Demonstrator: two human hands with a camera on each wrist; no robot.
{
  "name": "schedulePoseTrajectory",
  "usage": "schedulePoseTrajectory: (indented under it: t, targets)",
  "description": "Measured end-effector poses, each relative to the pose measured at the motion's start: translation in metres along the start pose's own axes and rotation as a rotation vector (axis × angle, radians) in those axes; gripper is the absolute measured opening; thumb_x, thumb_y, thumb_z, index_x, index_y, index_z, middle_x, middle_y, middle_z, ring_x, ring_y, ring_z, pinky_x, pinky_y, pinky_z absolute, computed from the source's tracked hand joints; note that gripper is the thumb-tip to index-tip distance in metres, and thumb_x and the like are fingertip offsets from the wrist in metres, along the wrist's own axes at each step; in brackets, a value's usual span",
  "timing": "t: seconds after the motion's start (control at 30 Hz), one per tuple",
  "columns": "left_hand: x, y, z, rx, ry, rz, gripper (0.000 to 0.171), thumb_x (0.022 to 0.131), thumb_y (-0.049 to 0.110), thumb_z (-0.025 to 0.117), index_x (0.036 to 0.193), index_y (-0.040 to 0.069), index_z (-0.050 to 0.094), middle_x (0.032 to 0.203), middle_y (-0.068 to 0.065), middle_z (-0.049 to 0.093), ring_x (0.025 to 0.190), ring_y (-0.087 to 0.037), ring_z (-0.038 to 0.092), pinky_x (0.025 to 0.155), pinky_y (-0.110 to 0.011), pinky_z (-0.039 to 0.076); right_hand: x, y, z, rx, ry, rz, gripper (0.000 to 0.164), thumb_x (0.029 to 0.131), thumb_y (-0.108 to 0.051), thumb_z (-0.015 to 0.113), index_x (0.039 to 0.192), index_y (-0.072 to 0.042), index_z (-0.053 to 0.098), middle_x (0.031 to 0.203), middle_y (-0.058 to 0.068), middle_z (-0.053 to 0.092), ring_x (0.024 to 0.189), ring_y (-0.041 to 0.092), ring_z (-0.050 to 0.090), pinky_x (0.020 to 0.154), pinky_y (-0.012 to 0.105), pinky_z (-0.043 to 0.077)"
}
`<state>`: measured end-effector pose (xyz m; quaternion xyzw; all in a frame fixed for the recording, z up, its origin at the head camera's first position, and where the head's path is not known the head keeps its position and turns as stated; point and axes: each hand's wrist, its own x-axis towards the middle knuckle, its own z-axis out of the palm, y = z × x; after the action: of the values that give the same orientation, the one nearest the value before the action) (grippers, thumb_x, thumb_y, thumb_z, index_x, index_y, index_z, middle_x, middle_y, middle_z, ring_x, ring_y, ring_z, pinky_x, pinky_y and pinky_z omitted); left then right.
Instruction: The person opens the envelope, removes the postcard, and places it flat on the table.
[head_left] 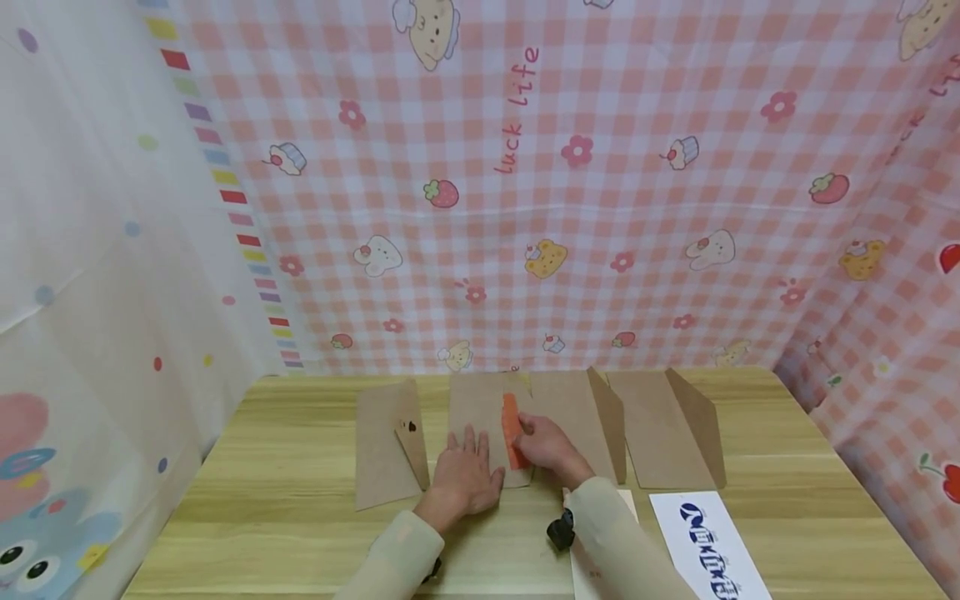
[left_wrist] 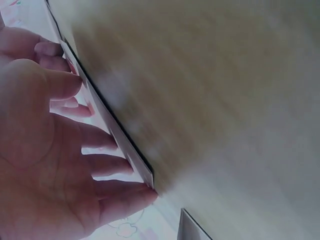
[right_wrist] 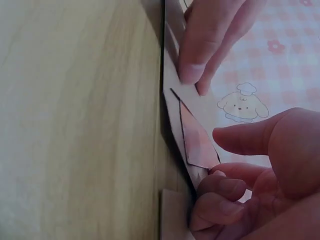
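Observation:
My left hand (head_left: 468,477) lies with straight, spread fingers on a brown paper envelope (head_left: 474,396) near the middle of the table; the left wrist view shows its fingertips (left_wrist: 145,192) touching the paper's edge. Over the right part of that envelope is a narrow orange strip (head_left: 512,429), which shows as a pinkish pointed piece (right_wrist: 197,142) in the right wrist view. My right hand (head_left: 551,442) holds the strip's right edge, its fingers curled and its thumb beside that edge. The exact contact under the fingers is partly hidden.
Left of my hands lies an envelope (head_left: 378,446) with its flap folded over and a dark mark on it. Two envelopes (head_left: 566,408) (head_left: 652,433) with flaps out stand to the right. A printed white sheet (head_left: 675,521) and a cream sheet (head_left: 585,575) lie near my right sleeve.

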<state>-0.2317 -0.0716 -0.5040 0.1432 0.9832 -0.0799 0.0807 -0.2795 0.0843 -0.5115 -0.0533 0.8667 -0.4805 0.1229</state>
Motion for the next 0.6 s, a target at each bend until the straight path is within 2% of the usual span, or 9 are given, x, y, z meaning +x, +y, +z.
schedulePoseTrajectory:
  t: [0.07, 0.17, 0.3, 0.4, 0.53, 0.6]
  targets:
    - [0.000, 0.000, 0.001, 0.009, 0.003, 0.002, 0.069, 0.103, 0.052, 0.034, 0.152, 0.004, 0.038, 0.157, -0.017, 0.036, 0.144, -0.033, 0.037, 0.118, -0.041, 0.029, 0.000, -0.002, 0.000, 0.033, -0.008, 0.012, 0.060, 0.089, -0.004, 0.056, 0.146, 0.007, 0.042, 0.150, 0.021, 0.044, 0.142, 0.036, 0.036, 0.115, 0.051, 0.031]
    - [0.000, -0.001, 0.001, 0.021, 0.002, 0.004, 0.069, 0.102, 0.053, 0.034, 0.152, 0.005, 0.038, 0.157, -0.016, 0.036, 0.144, -0.032, 0.037, 0.118, -0.041, 0.029, -0.001, -0.004, -0.002, 0.146, -0.018, 0.054, 0.063, 0.084, -0.001, 0.057, 0.146, 0.006, 0.043, 0.151, 0.021, 0.043, 0.139, 0.031, 0.038, 0.115, 0.050, 0.031]
    - [-0.001, -0.001, 0.000, 0.035, 0.001, 0.009, 0.070, 0.102, 0.054, 0.034, 0.153, 0.006, 0.037, 0.157, -0.015, 0.036, 0.144, -0.032, 0.037, 0.117, -0.040, 0.030, -0.003, -0.006, -0.004, 0.287, -0.029, 0.119, 0.068, 0.078, 0.002, 0.056, 0.145, 0.005, 0.046, 0.146, 0.019, 0.050, 0.124, 0.027, 0.047, 0.110, 0.046, 0.036]
    - [-0.002, -0.001, -0.001, 0.037, 0.005, 0.011, 0.069, 0.102, 0.054, 0.034, 0.153, 0.006, 0.037, 0.157, -0.015, 0.037, 0.144, -0.032, 0.037, 0.117, -0.040, 0.030, -0.004, -0.009, -0.006, 0.316, -0.027, 0.142, 0.068, 0.077, 0.002, 0.057, 0.144, 0.004, 0.047, 0.138, 0.016, 0.056, 0.109, 0.027, 0.051, 0.098, 0.040, 0.042]
    - [-0.003, 0.000, -0.002, 0.033, 0.005, -0.002, 0.069, 0.102, 0.054, 0.035, 0.153, 0.008, 0.038, 0.157, -0.014, 0.038, 0.142, -0.035, 0.039, 0.113, -0.038, 0.036, -0.006, -0.012, -0.006, 0.332, -0.013, 0.158, 0.067, 0.078, 0.002, 0.056, 0.144, 0.002, 0.048, 0.140, 0.017, 0.054, 0.109, 0.027, 0.050, 0.094, 0.038, 0.042]
    - [-0.003, 0.000, -0.002, 0.025, 0.005, -0.011, 0.069, 0.101, 0.055, 0.036, 0.153, 0.008, 0.038, 0.157, -0.014, 0.038, 0.141, -0.036, 0.040, 0.110, -0.037, 0.041, -0.006, -0.013, -0.005, 0.337, -0.006, 0.161, 0.068, 0.077, 0.002, 0.055, 0.144, 0.001, 0.048, 0.137, 0.016, 0.055, 0.089, 0.022, 0.054, 0.080, 0.034, 0.047]
